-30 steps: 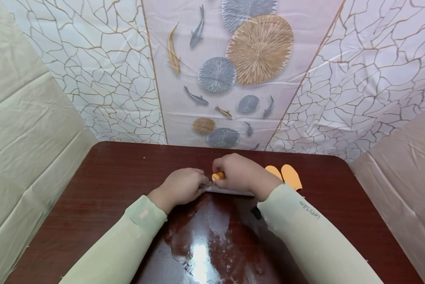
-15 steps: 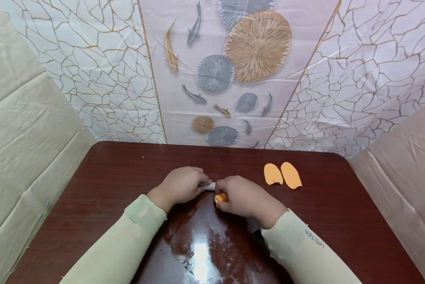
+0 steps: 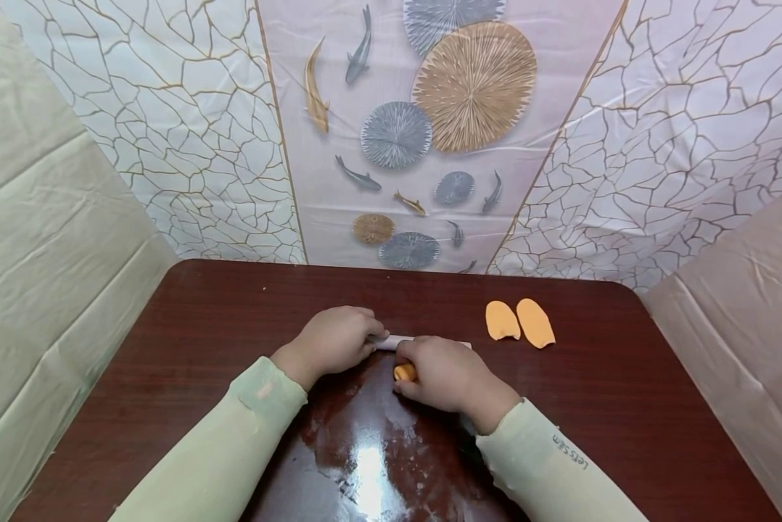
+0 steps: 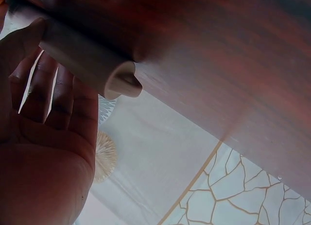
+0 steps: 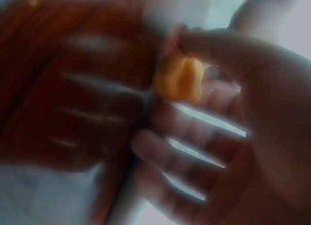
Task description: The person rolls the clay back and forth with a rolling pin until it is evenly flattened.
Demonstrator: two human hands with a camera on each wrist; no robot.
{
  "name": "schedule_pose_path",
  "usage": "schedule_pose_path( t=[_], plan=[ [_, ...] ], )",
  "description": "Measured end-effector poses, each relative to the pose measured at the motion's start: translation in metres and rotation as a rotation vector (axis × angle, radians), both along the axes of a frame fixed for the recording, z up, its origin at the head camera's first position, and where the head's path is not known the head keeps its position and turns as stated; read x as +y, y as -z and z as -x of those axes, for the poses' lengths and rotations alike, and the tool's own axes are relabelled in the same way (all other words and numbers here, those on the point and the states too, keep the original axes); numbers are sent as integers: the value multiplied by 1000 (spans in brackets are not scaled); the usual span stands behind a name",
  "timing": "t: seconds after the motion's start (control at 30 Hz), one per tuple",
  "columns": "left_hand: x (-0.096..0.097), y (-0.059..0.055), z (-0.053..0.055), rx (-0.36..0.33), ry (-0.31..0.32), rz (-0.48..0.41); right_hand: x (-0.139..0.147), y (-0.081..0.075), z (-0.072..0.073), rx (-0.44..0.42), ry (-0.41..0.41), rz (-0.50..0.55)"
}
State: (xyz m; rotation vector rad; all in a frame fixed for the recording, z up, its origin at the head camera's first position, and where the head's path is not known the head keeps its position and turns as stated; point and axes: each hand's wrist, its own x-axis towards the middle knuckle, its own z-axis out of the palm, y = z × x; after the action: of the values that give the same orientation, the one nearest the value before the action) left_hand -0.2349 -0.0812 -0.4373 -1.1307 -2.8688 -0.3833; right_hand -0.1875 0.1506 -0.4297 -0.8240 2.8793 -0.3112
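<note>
My left hand (image 3: 339, 337) holds the left end of a white roll (image 3: 392, 342) that lies crosswise on the table. In the left wrist view the roll (image 4: 87, 57) is a tube with a folded flap at its end, the thumb on one side and the fingers behind it. On the near side of the roll, my right hand (image 3: 453, 373) pinches a small orange lump (image 3: 405, 373), soft-looking like modelling clay. The right wrist view is blurred, but the lump (image 5: 179, 78) shows under the thumb against the fingers. The right hand hides part of the roll.
Two flat orange ovals (image 3: 535, 323), each with a notched end, lie at the back right of the dark red table (image 3: 221, 319). Whitish smears mark the glossy tabletop in front. A patterned cloth (image 3: 234, 145) hangs behind the back edge.
My right hand has come from over the roll toward me with the orange lump, uncovering the flat orange ovals and the roll's right end. The left hand has stayed in place.
</note>
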Motion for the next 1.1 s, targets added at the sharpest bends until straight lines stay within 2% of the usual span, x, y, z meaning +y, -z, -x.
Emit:
schedule_pose_path(
  t=[0.2,0.3,0.43,0.6,0.77,0.97,1.1],
  plan=[
    [0,0,1,-19,-3,12,12,-8,4,-31,-11,56],
    [1,-2,0,-30,-5,21,23,-15,11,8,-22,103],
    [2,-4,0,-40,-14,25,35,-17,21,87,-23,73],
    [2,-2,-1,-53,-34,47,43,-1,27,57,-57,-16],
    [0,3,-2,-55,-50,68,46,16,28,25,-78,-44],
    [-6,5,-6,-93,-107,114,43,19,26,87,-109,-53],
    [-9,2,-8,-123,-115,125,41,20,25,112,-109,-62]
  ],
)
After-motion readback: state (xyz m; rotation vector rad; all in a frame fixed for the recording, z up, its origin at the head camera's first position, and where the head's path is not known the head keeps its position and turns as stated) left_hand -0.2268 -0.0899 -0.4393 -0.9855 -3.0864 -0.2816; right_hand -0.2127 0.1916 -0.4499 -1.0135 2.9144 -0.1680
